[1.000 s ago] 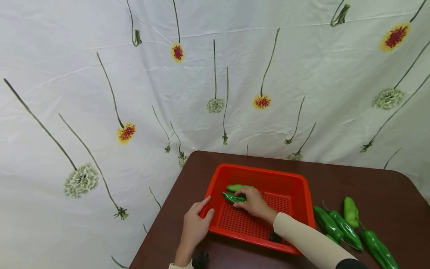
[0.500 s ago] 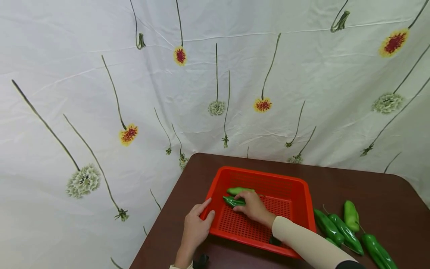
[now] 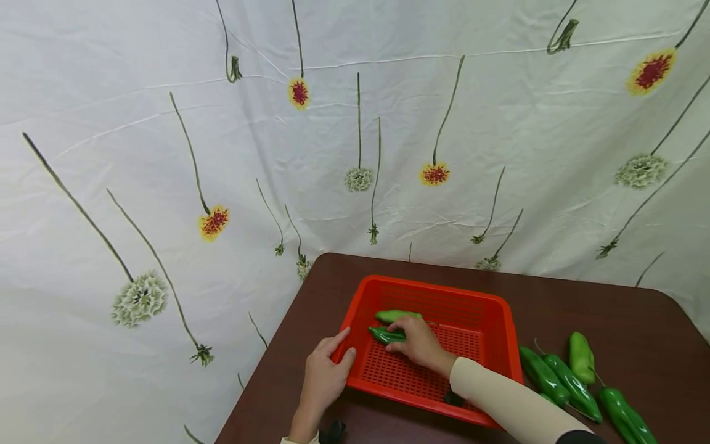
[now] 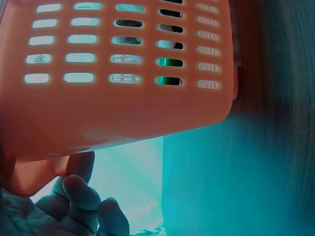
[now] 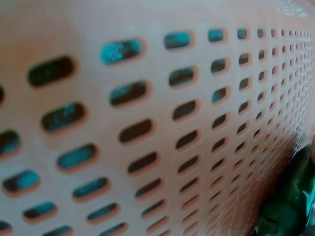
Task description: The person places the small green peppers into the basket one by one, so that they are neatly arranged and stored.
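Note:
A red plastic basket (image 3: 432, 401) with slotted walls sits on the dark brown table. Inside it, my right hand (image 3: 420, 342) pinches a glossy dark green pepper (image 3: 383, 335) between thumb and fingers, low over the basket's floor. Just behind lies a lighter green pepper (image 3: 396, 315), partly covered by that hand. In the right wrist view the dark green pepper (image 5: 288, 201) shows at the lower right edge, against the perforated floor. My left hand (image 3: 326, 373) grips the basket's left rim. Its fingers (image 4: 81, 191) curl at the rim in the left wrist view.
Several green peppers (image 3: 574, 382) lie on the table to the right of the basket, one lighter than the others. A white cloth (image 3: 310, 142) with printed flowers hangs behind the table (image 3: 638, 320). The right forearm crosses the basket's near right corner.
The head view has shifted slightly, so everything sits a little lower in the picture. Both hands keep their places, the right on the dark green pepper and the left at the basket's rim.

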`<state>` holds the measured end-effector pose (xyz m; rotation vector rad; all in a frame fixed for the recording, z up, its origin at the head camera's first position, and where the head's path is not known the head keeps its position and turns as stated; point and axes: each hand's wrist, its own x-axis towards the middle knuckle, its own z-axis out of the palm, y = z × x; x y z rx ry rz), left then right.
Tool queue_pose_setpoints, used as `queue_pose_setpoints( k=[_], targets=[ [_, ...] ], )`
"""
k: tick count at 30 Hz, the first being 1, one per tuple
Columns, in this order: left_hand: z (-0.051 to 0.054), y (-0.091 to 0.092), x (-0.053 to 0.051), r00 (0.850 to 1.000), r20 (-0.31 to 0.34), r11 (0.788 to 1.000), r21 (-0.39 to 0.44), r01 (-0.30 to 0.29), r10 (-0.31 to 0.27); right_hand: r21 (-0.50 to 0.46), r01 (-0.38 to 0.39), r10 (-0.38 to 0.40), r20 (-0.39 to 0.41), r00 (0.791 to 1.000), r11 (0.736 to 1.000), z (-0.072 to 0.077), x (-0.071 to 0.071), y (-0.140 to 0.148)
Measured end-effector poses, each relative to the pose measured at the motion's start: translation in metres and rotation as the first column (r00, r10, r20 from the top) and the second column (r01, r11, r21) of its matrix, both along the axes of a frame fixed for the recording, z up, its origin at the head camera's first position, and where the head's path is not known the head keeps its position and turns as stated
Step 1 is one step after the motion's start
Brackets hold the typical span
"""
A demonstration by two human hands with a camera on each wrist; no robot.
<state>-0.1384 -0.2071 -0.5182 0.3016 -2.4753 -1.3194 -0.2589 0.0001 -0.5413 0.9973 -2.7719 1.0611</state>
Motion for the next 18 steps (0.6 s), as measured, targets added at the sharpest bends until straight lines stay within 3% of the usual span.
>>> queue_pose_setpoints(
  k=[18],
  targets=[
    [0.0013,0.0004,-0.0002,1.0,0.002,1.0,-0.028,-0.011,0.011,0.043,0.005,-0.004,-0.008,1.0,0.999,0.0046,0.0013,0.0013]
  ],
)
